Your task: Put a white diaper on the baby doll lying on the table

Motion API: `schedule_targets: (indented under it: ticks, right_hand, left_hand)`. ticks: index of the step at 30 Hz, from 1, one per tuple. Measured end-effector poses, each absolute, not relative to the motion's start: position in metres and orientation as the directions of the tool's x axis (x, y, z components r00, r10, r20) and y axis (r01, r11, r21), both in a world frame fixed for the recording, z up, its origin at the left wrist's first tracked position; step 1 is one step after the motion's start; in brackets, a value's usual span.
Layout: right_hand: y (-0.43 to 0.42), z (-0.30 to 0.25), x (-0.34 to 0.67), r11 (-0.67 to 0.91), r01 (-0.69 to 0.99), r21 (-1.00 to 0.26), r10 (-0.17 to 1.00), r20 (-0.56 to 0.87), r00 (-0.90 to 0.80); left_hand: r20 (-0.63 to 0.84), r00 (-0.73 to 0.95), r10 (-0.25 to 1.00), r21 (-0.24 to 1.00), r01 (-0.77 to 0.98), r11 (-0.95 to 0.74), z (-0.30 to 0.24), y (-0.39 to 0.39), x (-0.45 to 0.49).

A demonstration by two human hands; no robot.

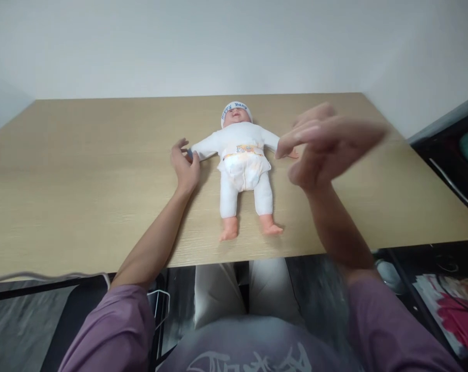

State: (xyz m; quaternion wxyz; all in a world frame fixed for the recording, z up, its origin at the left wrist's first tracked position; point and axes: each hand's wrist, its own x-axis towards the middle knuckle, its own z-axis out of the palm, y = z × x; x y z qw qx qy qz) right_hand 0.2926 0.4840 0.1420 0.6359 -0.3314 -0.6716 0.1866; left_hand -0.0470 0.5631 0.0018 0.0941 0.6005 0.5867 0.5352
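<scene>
Left hand, open, touches the doll, right hand hovers open; bare table all round

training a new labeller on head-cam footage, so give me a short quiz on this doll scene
1. True or false: the baby doll in white clothes and a white cap lies face up on the light wooden table.
2. Multiple choice: the left hand is A) at the end of one of the doll's sleeves, B) raised in the air, C) on the doll's feet.
3. Fill in: the blurred right hand, raised above the doll's other arm with fingers extended, holds ____.

Key: 1 true; 2 A; 3 nothing.
</scene>
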Motion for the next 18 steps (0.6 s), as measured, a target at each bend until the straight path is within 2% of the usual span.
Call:
schedule_targets:
  ticks: [2, 3, 5, 8, 10, 13, 16, 18]
  right_hand:
    - [0.5, 0.135, 0.287, 0.838, 0.134, -0.529, 0.536, 0.844, -0.015]
    - [0.509, 0.125, 0.288, 0.859, 0.108, -0.501, 0.506, 0.862, -0.028]
    - [0.526, 0.097, 0.3, 0.776, 0.153, -0.612, 0.625, 0.778, -0.056]
    - [0.548, 0.051, 0.327, 0.578, 0.381, -0.722, 0.783, 0.622, -0.008]
    - [0.558, 0.032, 0.34, 0.472, 0.552, -0.687, 0.798, 0.599, 0.063]
    - [0.567, 0.024, 0.346, 0.361, 0.744, -0.562, 0.763, 0.637, 0.111]
    - [0.57, 0.025, 0.341, 0.377, 0.815, -0.44, 0.764, 0.645, -0.006]
    - [0.573, 0.025, 0.337, 0.392, 0.834, -0.387, 0.775, 0.627, -0.073]
  left_hand:
    - [0.53, -0.268, 0.804, 0.743, 0.605, -0.288, 0.004, 0.562, -0.045]
    - [0.529, -0.272, 0.804, 0.742, 0.609, -0.282, 0.006, 0.561, -0.044]
    - [0.534, -0.272, 0.801, 0.732, 0.622, -0.277, 0.008, 0.56, -0.043]
    - [0.557, -0.26, 0.789, 0.701, 0.657, -0.278, 0.009, 0.558, -0.043]
    - [0.569, -0.229, 0.79, 0.664, 0.694, -0.277, 0.009, 0.558, -0.044]
    - [0.586, -0.146, 0.797, 0.587, 0.755, -0.294, 0.009, 0.56, -0.046]
    - [0.573, -0.048, 0.818, 0.518, 0.794, -0.317, 0.013, 0.566, -0.048]
    - [0.511, 0.018, 0.859, 0.474, 0.828, -0.3, 0.019, 0.571, -0.047]
